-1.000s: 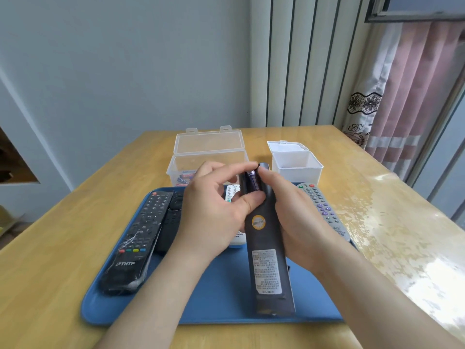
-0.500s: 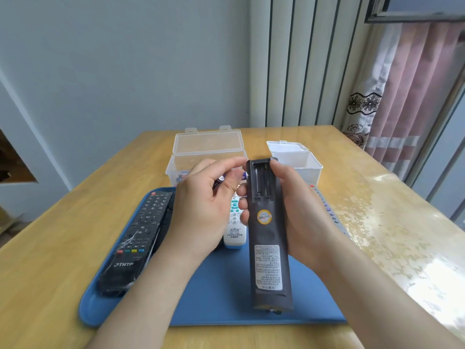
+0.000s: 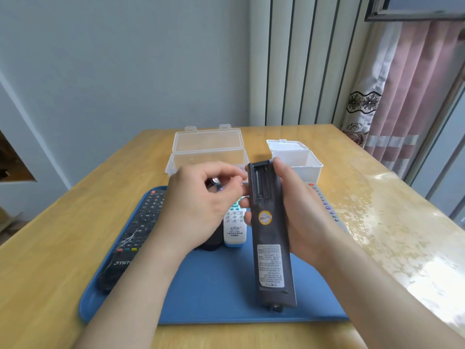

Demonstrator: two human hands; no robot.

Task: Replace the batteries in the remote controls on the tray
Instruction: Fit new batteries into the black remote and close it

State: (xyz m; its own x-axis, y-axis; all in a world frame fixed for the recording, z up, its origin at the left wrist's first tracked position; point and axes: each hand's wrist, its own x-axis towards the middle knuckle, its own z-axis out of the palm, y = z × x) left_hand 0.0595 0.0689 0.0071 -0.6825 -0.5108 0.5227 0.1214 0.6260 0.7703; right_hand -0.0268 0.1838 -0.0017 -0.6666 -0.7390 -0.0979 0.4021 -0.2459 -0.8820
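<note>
While raised above the flat blue plastic tray (image 3: 201, 298) on the pale wooden tabletop (image 3: 37, 273), held back-side up in the right hand (image 3: 299, 212): long dark grey remote control (image 3: 273, 248), white label toward the near end, round yellow sticker at mid-length, open battery compartment (image 3: 261, 182) at the far end showing bare slots. Right fingers (image 3: 247, 217) wrapped around from underneath, tips showing at the left edge, thumb along the right side up to the far corner. Just left of the compartment, apart from it, left hand (image 3: 201, 202) curled, fingers pinched on a small dark cylindrical battery (image 3: 214, 182) with a metal end cap facing the camera. Below and behind the hands, lying on the tray: black button-covered remote (image 3: 136, 238) at the left edge, small white remote with blue base (image 3: 234, 230) in the middle, grey remote with coloured buttons (image 3: 327, 207) at the right, mostly hidden by the right wrist. Beyond the tray, clear lidded plastic box (image 3: 208, 147) standing open, and beside it to the right an open white plastic box (image 3: 297, 159).
</note>
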